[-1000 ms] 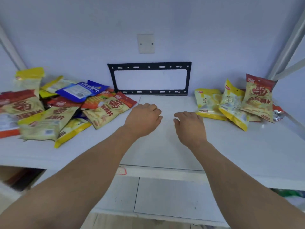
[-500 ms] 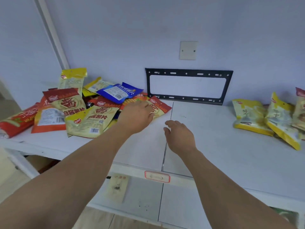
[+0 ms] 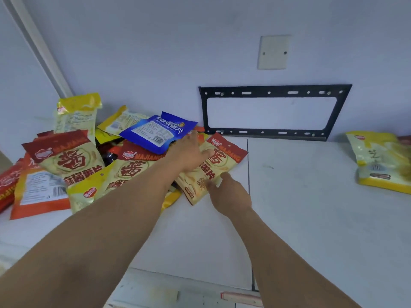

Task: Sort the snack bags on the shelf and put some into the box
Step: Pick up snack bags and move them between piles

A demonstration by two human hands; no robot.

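The left hand [image 3: 189,155] lay flat, fingers straight, on the red-topped cream foil snack bag [image 3: 213,168] at the right edge of the jumbled heap of bags [image 3: 73,165] on the white shelf [image 3: 311,207]. The right hand [image 3: 229,192] touched the same bag's near corner; whether its fingers pinched the foil could not be told. To take this bag cleanly, the corner probably wanted a firm pinch while the flat hand steadied the heap, since the glossy blue packet [image 3: 155,132] just beside the left fingertips overlapped its neighbours and might slide. Yellow bags [image 3: 378,163] sat well apart at the right. No box was in view.
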